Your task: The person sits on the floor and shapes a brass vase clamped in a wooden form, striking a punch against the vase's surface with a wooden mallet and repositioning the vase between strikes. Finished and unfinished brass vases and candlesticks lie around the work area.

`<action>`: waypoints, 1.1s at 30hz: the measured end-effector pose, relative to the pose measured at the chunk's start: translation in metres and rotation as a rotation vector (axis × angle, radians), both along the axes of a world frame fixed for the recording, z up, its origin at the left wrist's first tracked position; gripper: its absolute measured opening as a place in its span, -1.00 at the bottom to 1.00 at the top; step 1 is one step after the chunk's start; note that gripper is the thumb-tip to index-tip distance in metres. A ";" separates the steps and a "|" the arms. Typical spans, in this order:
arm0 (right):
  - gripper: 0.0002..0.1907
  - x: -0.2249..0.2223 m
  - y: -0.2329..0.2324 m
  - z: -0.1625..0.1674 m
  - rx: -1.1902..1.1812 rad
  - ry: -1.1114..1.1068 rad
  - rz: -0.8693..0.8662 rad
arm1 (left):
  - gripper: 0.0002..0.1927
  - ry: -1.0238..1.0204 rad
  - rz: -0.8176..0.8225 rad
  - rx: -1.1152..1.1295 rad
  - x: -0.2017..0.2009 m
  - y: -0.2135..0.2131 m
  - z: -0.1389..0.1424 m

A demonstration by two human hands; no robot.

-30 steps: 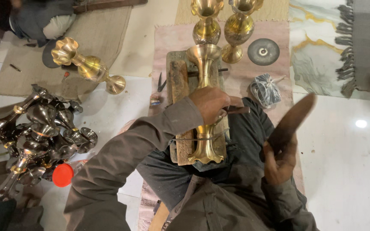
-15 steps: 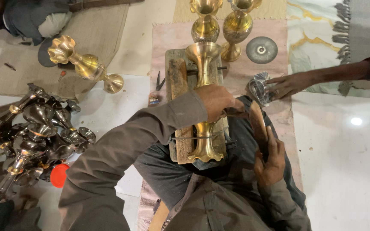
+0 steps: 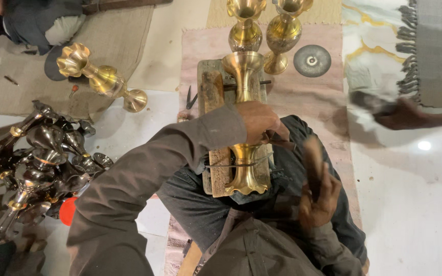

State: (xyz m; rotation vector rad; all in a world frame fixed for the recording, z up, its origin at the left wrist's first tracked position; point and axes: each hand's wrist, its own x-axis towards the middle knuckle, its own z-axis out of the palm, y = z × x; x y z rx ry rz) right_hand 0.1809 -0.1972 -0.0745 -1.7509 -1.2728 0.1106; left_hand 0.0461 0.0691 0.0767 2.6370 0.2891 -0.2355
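A brass vase (image 3: 244,97) lies on its side, clamped in a wooden block (image 3: 212,92) across my lap. My left hand (image 3: 259,121) rests on the middle of the vase and grips a small dark tool against it. My right hand (image 3: 322,198) is lower right, closed around a dark wooden mallet-like piece (image 3: 313,161) that is blurred and raised beside my knee. The tool's tip is hidden under my fingers.
Two upright brass vases (image 3: 262,33) and a grey disc (image 3: 312,60) stand on the pink mat. Another brass vase (image 3: 101,77) lies at the left, above a pile of dark unpolished vases (image 3: 37,158). Another person's hand (image 3: 402,115) holds a greyish bundle at right.
The other person's hand reached in, took the grey bundle from the mat and drew back right. My right hand swung the wooden piece down and closer. My left hand stayed on the vase.
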 end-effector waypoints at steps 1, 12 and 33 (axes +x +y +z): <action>-0.33 -0.001 -0.001 0.000 0.086 0.131 -0.004 | -0.48 -0.048 -0.009 0.004 -0.002 0.001 0.000; -0.22 0.033 0.030 0.026 -0.249 -0.015 0.271 | -0.48 -0.598 0.420 -0.163 -0.064 -0.024 -0.040; -0.35 0.068 0.074 0.157 -0.077 -0.490 0.314 | -0.64 -0.764 0.607 -0.068 -0.069 -0.061 -0.036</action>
